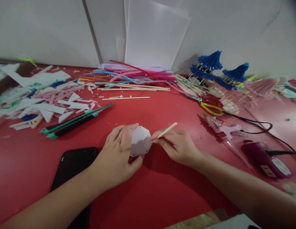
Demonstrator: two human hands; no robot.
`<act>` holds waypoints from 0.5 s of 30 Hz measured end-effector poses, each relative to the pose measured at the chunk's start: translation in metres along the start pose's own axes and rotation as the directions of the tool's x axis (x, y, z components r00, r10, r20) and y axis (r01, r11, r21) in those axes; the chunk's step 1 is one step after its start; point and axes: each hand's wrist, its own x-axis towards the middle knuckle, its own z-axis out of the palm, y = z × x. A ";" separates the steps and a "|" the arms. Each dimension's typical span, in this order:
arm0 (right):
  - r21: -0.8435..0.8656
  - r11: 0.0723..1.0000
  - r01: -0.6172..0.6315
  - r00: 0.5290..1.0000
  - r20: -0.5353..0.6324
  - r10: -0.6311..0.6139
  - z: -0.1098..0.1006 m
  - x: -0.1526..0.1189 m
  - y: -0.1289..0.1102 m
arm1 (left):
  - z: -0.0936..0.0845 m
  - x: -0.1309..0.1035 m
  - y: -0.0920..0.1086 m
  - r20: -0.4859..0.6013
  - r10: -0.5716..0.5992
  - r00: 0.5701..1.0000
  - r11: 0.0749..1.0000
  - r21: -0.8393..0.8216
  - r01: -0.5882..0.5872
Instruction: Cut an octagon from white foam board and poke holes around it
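My left hand (122, 151) is wrapped round the left side of a small white many-sided disc (140, 141), with the thumb at its near edge. Small dark holes or dots show near the disc's rim. Between the thumb and fingers of my right hand (177, 144) is a short wooden stick (167, 130), slanting up to the right. Its lower end is close to the disc's right edge; whether it touches is hard to make out. Both hands are just above the red table (148, 200).
Left lie utility knives (76, 122), white scraps (52, 108) and a black phone (73, 165). Pipe cleaners (138, 74) and sticks line the back. On the right are yellow-handled scissors (211, 108), a glue gun (221, 127), a purple power socket (267, 160) and blue-roofed small models (209, 63).
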 end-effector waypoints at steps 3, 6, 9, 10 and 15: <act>0.010 1.000 0.004 1.000 0.011 -0.004 -0.001 0.001 -0.001 | 0.001 -0.001 -0.001 -0.017 0.008 1.000 1.000 0.005 -0.008; 0.016 1.000 0.023 1.000 0.015 -0.023 -0.001 0.002 -0.001 | 0.003 -0.001 -0.002 -0.031 0.012 0.999 1.000 0.005 -0.011; 0.009 0.996 0.093 0.995 0.019 -0.093 -0.001 0.002 0.001 | 0.004 -0.001 -0.003 -0.034 0.011 0.999 1.000 0.009 -0.011; 0.004 0.993 0.114 0.993 0.022 -0.114 -0.001 0.002 0.002 | 0.004 -0.001 -0.003 -0.036 0.012 0.999 1.000 0.008 -0.012; -0.004 0.993 0.117 0.993 0.034 -0.117 -0.001 0.001 0.003 | 0.004 0.000 -0.002 -0.051 0.016 0.999 1.000 -0.005 -0.017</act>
